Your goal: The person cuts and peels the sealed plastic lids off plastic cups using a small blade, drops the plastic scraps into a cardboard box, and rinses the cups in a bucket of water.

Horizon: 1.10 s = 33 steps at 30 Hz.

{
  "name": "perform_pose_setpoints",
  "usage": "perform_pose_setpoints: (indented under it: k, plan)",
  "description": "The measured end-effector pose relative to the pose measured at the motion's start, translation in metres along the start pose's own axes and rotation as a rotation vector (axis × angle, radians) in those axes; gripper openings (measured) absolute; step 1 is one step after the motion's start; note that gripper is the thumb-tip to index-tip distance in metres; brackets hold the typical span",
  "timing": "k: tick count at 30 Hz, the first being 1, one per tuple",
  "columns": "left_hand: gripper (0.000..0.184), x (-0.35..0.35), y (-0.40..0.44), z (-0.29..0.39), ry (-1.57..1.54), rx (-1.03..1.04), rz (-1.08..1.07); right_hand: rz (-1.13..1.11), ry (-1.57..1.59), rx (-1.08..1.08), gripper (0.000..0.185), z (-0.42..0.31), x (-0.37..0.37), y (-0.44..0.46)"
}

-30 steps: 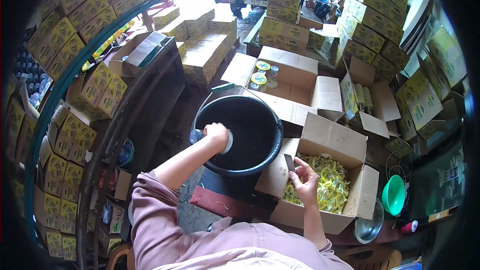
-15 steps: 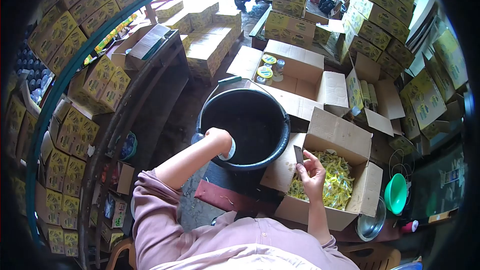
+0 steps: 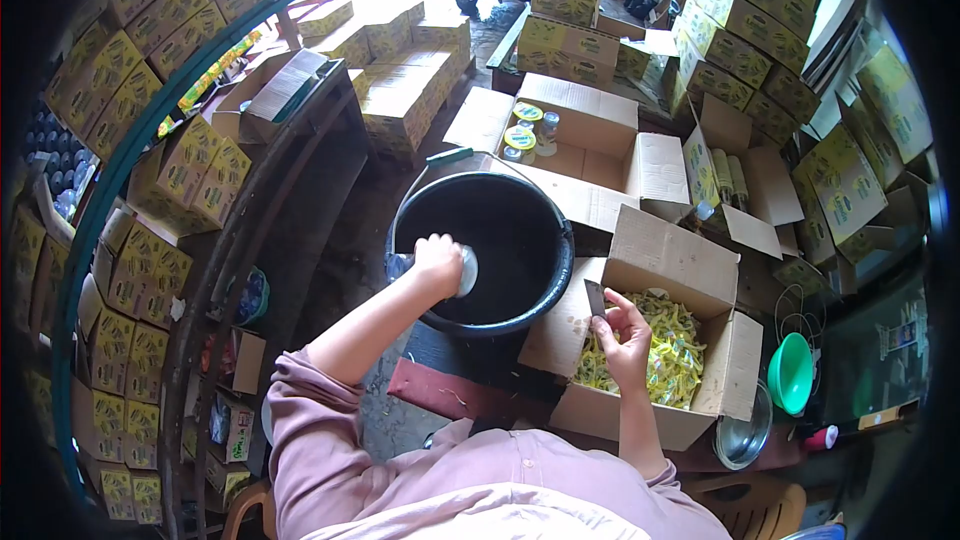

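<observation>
My left hand (image 3: 440,265) is closed round a clear jar (image 3: 467,271) with a pale round end, held over the left part of a black bucket (image 3: 500,317). The bucket's wire handle with a green grip (image 3: 450,156) rests toward the back. My right hand (image 3: 624,342) pinches a small dark flat piece (image 3: 596,298) between thumb and fingers, above the left side of an open cardboard box (image 3: 640,425). Many small yellow packets (image 3: 670,350) fill that box.
Behind the bucket, an open carton (image 3: 590,195) holds several lidded jars (image 3: 520,136). A green bowl (image 3: 791,374) and a glass bowl (image 3: 744,430) are at right. Stacked cartons (image 3: 410,100) and a shelf (image 3: 310,110) stand around. A red strip (image 3: 440,390) lies in front.
The camera view has shifted a little. My left hand still holds the jar, now turned slightly with its fingers higher. The dark piece stays in my right hand.
</observation>
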<state>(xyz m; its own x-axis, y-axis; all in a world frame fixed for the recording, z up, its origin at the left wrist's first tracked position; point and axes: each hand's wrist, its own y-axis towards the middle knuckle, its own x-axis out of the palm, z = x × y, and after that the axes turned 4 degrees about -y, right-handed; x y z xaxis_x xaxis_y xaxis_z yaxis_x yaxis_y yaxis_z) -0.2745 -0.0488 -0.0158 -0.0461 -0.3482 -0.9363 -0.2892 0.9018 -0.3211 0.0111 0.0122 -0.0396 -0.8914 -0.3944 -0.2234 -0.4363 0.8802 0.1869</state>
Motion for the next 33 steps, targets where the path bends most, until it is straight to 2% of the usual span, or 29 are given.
perform_pose_setpoints:
  k: [1,3,4,5,7,8,9,12,15,20,23,27,31,32,33]
  plan:
    - [0.059,0.001,-0.001,0.001,-0.007,0.023,0.155,-0.004,-0.005,-0.003,0.040,0.001,0.000,0.001]
    - [0.057,-0.013,0.000,0.004,0.066,0.057,-0.550,-0.013,-0.015,-0.003,0.040,0.003,0.000,0.001]
    - [0.055,-0.012,0.000,0.005,0.025,-0.004,-0.473,-0.013,-0.013,-0.002,0.040,0.002,0.000,0.000]
    - [0.056,0.000,0.003,0.003,0.050,-0.040,-0.242,-0.013,-0.011,-0.001,0.040,-0.001,0.000,0.000]
    - [0.054,-0.005,-0.005,0.003,0.016,-0.013,0.054,-0.015,-0.007,-0.006,0.039,-0.001,0.002,0.001]
    - [0.054,-0.014,-0.001,0.003,0.021,-0.009,-0.411,-0.016,-0.008,-0.006,0.039,0.000,0.002,0.001]
    - [0.053,-0.024,-0.001,0.007,0.006,-0.001,-0.618,-0.017,-0.012,-0.007,0.039,0.002,0.001,0.001]
    - [0.051,-0.001,0.002,0.001,0.015,-0.053,0.003,0.040,0.041,-0.013,0.037,0.003,0.004,0.001]
    - [0.049,-0.020,0.001,0.004,0.017,0.007,-0.613,0.037,0.028,-0.029,0.037,0.003,0.004,0.001]
    - [0.049,-0.019,-0.001,0.005,-0.009,0.017,-0.610,0.006,0.003,-0.001,0.039,-0.001,-0.002,-0.001]
    - [0.034,-0.023,-0.006,0.003,-0.040,0.013,-0.355,0.016,-0.006,0.013,0.039,-0.004,-0.005,-0.003]
    - [0.037,-0.019,-0.002,0.002,-0.044,0.073,-0.484,0.017,-0.006,0.023,0.039,-0.003,-0.006,-0.002]
    - [0.043,-0.018,-0.004,0.000,-0.035,0.010,-0.387,0.027,-0.031,-0.005,0.039,-0.004,-0.005,-0.003]
    - [0.045,-0.014,-0.001,-0.001,-0.075,0.016,-0.503,0.024,-0.023,-0.008,0.039,-0.004,-0.004,-0.003]
    - [0.045,-0.016,0.000,-0.002,-0.080,0.037,-0.492,0.021,-0.017,-0.013,0.039,-0.004,-0.003,-0.002]
